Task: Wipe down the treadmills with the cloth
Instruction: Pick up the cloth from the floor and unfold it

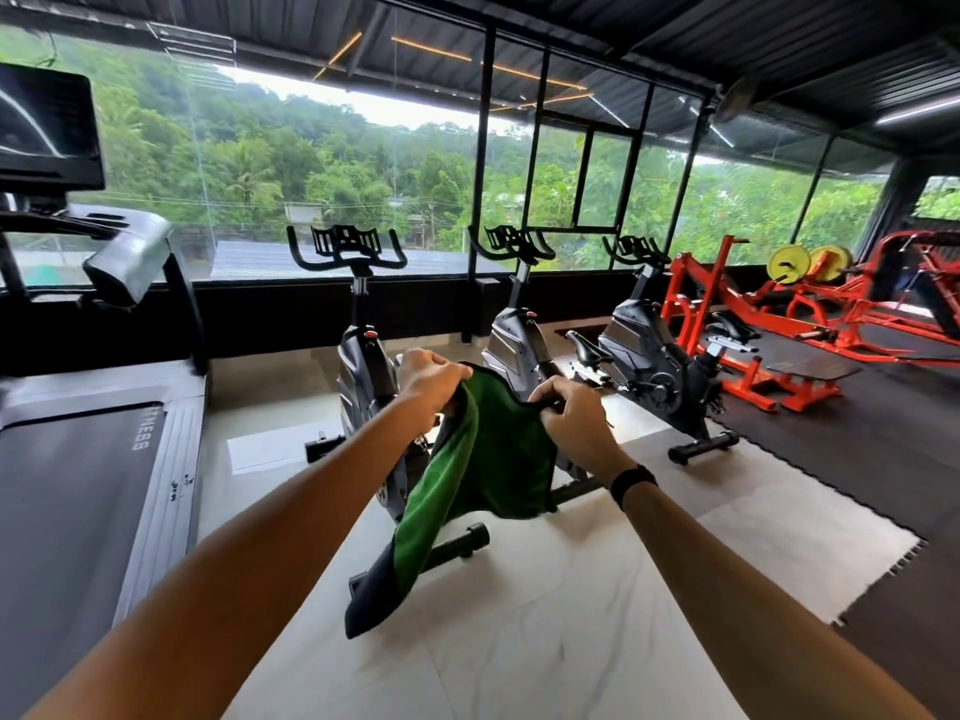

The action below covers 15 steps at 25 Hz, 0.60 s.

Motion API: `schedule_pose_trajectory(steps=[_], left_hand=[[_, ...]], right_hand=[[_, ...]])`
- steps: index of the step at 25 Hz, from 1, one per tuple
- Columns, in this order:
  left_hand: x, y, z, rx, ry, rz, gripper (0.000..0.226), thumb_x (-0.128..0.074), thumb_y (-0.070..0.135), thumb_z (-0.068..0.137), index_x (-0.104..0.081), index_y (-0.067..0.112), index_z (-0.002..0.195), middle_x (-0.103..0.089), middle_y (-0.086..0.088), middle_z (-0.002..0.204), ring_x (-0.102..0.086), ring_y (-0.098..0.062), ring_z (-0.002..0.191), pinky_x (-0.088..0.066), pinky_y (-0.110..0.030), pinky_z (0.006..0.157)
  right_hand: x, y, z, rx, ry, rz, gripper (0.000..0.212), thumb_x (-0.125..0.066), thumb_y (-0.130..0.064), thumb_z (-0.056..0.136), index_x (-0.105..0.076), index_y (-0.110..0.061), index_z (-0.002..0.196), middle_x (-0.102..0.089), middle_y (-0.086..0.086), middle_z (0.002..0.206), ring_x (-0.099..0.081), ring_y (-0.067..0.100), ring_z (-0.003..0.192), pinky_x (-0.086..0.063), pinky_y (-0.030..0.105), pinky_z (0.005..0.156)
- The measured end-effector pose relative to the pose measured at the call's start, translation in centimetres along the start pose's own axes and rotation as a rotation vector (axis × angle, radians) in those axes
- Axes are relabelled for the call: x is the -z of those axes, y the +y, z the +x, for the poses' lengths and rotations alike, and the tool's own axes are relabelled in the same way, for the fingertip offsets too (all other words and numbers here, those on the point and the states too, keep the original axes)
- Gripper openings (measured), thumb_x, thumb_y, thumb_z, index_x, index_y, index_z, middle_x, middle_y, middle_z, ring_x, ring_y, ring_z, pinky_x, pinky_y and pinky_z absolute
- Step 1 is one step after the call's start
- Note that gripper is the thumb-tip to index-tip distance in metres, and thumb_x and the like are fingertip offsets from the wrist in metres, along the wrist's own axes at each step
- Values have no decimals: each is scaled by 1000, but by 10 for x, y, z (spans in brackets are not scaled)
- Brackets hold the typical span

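Observation:
A green cloth (483, 459) with a dark edge hangs in front of me, stretched between both hands. My left hand (428, 379) pinches its top left corner. My right hand (569, 413) pinches the top edge further right; a black band sits on that wrist. The cloth's long end droops down to the left, above the floor. A treadmill (78, 491) stands at the far left, its dark belt and grey side rail running toward me, with its console and screen (47, 127) above. Both hands are apart from the treadmill, to its right.
Three black spin bikes (363, 366) stand in a row ahead, the nearest partly behind the cloth. Red weight machines (769, 324) with yellow plates fill the right back. The floor is pale tile with black rubber mats (857, 459) at right. Large windows span the far wall.

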<state>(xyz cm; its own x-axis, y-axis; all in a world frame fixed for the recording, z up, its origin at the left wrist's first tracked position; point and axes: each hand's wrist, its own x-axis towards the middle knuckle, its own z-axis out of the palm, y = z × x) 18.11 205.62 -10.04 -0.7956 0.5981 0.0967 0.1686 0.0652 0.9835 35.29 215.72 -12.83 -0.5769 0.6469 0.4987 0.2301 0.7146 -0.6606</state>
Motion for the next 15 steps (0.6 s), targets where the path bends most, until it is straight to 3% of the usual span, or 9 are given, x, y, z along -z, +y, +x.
schedule_pose_trajectory(steps=[1, 3, 5, 8, 10, 11, 13, 15], left_hand=[[-3, 10, -1, 28, 14, -40, 20, -79, 5, 78, -63, 5, 67, -63, -13, 67, -69, -33, 64, -63, -46, 63], [-9, 25, -2, 63, 40, -104, 17, -71, -5, 78, -60, 4, 68, -61, -13, 68, -66, -31, 59, -62, -46, 57], [-11, 31, 2, 71, 74, -126, 14, -66, -9, 74, -61, 3, 67, -64, -16, 71, -70, -34, 63, -61, -50, 55], [-8, 33, 2, 80, 88, -112, 10, -66, -9, 66, -69, -2, 72, -66, -16, 72, -73, -38, 77, -61, -56, 58], [-6, 35, -5, 85, 59, -100, 13, -69, -10, 64, -70, -4, 75, -66, -16, 73, -73, -36, 78, -61, -54, 60], [-6, 37, -9, 81, 43, -91, 12, -70, -11, 64, -70, -3, 73, -66, -16, 74, -73, -35, 76, -62, -52, 59], [-7, 41, -19, 76, 25, -99, 14, -69, -15, 68, -65, -2, 68, -65, -16, 76, -70, -34, 69, -61, -44, 51], [-9, 45, -25, 60, 40, -125, 14, -65, -19, 72, -62, -5, 70, -60, -12, 73, -67, -30, 64, -59, -40, 45]], right_hand=[[-4, 0, -5, 30, -28, 3, 29, -52, 15, 79, -58, -12, 87, -62, -2, 79, -60, 8, 75, -48, 14, 66], [-13, -1, -14, 79, -74, 0, 34, -50, 11, 75, -47, -19, 91, -60, 3, 82, -62, 22, 77, -55, 34, 65], [-23, -3, -19, 153, -130, -77, 37, -43, 4, 68, -45, -26, 88, -60, 1, 82, -61, 24, 76, -53, 47, 64], [-32, -7, -24, 150, -131, -178, 34, -40, 0, 68, -62, -20, 82, -67, 2, 85, -61, 23, 80, -54, 45, 69], [-35, -9, -23, 70, -75, -192, 14, -51, -5, 82, -65, -9, 84, -67, 6, 84, -65, 24, 80, -56, 42, 70], [-35, -10, -22, 27, -57, -187, 12, -60, -18, 88, -62, -8, 83, -66, 5, 81, -66, 23, 77, -57, 39, 68], [-35, -17, -22, -45, -45, -234, 49, -66, -59, 85, -58, -10, 81, -63, 1, 77, -64, 18, 70, -55, 33, 60], [-36, -29, -22, -97, -23, -328, 69, -59, -81, 72, -57, -13, 81, -63, -1, 77, -62, 16, 69, -53, 30, 59]])
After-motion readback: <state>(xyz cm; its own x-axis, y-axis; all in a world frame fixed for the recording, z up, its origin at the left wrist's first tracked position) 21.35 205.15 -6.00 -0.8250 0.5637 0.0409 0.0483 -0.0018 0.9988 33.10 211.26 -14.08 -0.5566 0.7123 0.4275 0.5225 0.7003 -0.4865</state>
